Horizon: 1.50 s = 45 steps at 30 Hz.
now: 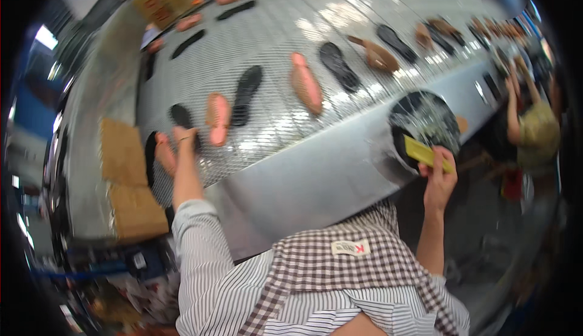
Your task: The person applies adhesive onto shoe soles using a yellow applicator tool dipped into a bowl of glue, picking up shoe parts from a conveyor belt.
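Observation:
My left hand (186, 134) is closed around the middle of a black shoe sole (180, 115) at the left end of the mesh belt. Its fingers are blurred. Beside it lie a pink-lined shoe upper (164, 152) and another pink-lined upper (217, 117). At the right, my right hand (439, 175) grips a flat yellow-handled tool (422, 154), whose far end reaches the mouth of a dark round pot (398, 111). Whitish, glossy residue coats the pot, and I cannot see the tool's working end clearly.
A metal ledge (291, 181) runs between me and the mesh belt (273, 50). Black soles (339, 66) and pink or brown uppers (306, 84) are spread along the belt. Cardboard (130, 178) covers the left side, a carton (161, 2) stands behind, and another person (534, 129) works at right.

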### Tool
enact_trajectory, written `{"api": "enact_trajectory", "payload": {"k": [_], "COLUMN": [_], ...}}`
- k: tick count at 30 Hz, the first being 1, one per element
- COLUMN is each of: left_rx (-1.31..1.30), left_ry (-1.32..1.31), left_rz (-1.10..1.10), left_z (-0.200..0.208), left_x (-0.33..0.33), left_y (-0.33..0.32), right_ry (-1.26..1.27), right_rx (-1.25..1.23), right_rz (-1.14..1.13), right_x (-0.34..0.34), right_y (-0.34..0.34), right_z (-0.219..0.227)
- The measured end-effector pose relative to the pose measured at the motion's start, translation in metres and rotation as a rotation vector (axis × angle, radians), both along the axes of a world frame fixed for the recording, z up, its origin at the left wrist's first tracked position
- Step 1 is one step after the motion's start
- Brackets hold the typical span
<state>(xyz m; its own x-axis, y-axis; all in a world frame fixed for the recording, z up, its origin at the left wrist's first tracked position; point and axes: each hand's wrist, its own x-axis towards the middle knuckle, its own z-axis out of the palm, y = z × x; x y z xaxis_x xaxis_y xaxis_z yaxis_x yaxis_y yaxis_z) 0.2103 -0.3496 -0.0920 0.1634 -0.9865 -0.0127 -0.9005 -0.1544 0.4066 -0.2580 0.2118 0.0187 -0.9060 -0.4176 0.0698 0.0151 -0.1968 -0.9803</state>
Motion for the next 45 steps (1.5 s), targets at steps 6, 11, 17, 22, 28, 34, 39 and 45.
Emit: {"api": "enact_trajectory", "payload": {"k": [6, 11, 17, 22, 28, 34, 39, 45], "left_rx": [-0.355, 0.198, 0.723, 0.806, 0.954, 1.048, 1.091, 1.037], "left_ry": [0.530, 1.477, 1.874, 1.905, 1.868, 1.811, 1.740, 1.660], "left_rz": [-0.270, -0.460, -0.566, -0.445, -0.331, -0.356, -0.418, -0.541], "left_z": [0.073, 0.135, 0.119, 0.086, 0.068, 0.070, 0.074, 0.079], "left_x": [-0.058, -0.122, -0.175, -0.199, -0.206, -0.208, -0.216, -0.214], "left_y": [0.021, 0.158, 0.268, 0.316, 0.337, 0.349, 0.364, 0.376], "right_ry": [0.111, 0.289, 0.331, 0.330, 0.172, -0.245, -0.214, -0.178], "right_rx": [0.252, 0.408, 0.469, 0.465, 0.451, 0.055, -0.045, -0.125], "right_rz": [-0.123, -0.001, 0.106, 0.000, 0.010, 0.069, 0.190, 0.263], "right_x": [-0.030, -0.045, -0.042, -0.039, -0.040, -0.032, 0.017, 0.040], "right_y": [0.013, 0.010, 0.004, 0.004, -0.001, -0.015, -0.055, -0.089], "right_z": [-0.002, -0.017, -0.030, -0.037, -0.040, -0.044, 0.005, 0.007]}}
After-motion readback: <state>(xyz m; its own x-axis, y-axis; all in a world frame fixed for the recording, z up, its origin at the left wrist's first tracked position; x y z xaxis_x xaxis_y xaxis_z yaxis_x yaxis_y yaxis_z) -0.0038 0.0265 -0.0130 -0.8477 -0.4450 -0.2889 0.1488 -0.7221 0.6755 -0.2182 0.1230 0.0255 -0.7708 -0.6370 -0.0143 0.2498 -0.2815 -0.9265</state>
